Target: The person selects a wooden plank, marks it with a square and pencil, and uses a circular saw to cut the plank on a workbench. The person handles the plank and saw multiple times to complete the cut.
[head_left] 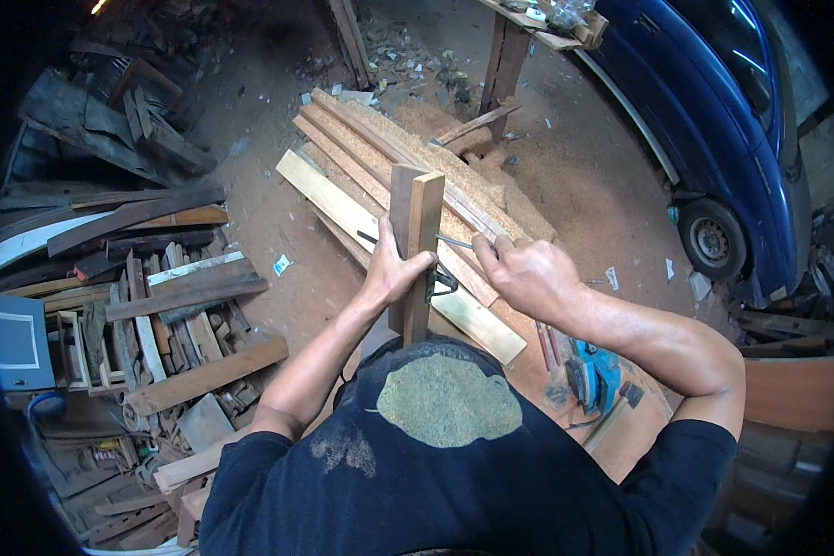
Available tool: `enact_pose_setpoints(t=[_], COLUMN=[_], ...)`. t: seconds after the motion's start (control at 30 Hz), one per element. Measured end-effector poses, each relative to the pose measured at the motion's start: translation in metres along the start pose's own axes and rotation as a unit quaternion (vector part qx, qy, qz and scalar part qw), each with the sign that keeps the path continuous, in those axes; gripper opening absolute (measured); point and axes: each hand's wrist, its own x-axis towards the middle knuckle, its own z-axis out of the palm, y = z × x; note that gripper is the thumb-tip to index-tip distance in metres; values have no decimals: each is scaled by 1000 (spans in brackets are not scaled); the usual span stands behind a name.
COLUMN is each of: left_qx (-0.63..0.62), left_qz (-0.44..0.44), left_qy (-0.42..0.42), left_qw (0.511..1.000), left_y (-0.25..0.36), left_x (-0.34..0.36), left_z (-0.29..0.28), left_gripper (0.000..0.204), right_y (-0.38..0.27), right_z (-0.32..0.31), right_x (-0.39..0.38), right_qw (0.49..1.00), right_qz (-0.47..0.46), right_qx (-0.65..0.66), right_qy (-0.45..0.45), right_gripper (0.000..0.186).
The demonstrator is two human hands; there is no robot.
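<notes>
Upright in front of my chest stands a piece of wood [425, 208], with a pale narrow edge and a darker brown side. My left hand [396, 266] is closed around it at mid-height, thumb across the near edge. A black metal fitting [443, 281] sits against the wood just below that thumb; its exact kind is hard to make out. Closed in my right hand [528, 273] is a thin metal shaft like a screwdriver's [456, 243], its handle hidden by the fingers. The shaft points left, its tip at or close to the wood's right side.
Long planks [334, 199] and sawdust cover the bench ahead. A blue power sander [594, 375] rests at my right, near red-brown sticks [549, 346]. Scrap timber [185, 301] is heaped on the left. A blue car [704, 111] stands at the far right.
</notes>
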Motion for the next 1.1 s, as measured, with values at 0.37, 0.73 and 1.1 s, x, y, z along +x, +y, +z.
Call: enact_pose_setpoints(t=[0.37,0.73,1.1], left_qx=[-27,-43,-91], left_qz=[-9,-47,-57], left_qy=[29,46,78], left_qw=[999,997,991], left_y=[-14,-23,-41], left_x=[7,11,17], left_z=[-5,-10,-20], left_gripper=[85,83,75], right_y=[13,1,-15], right_z=[0,3,20], right_x=[18,39,57], right_qw=[949,997,981], right_qz=[36,-4,-89], right_qx=[308,68,-127], right_qy=[60,35,116], right_gripper=[24,20,22])
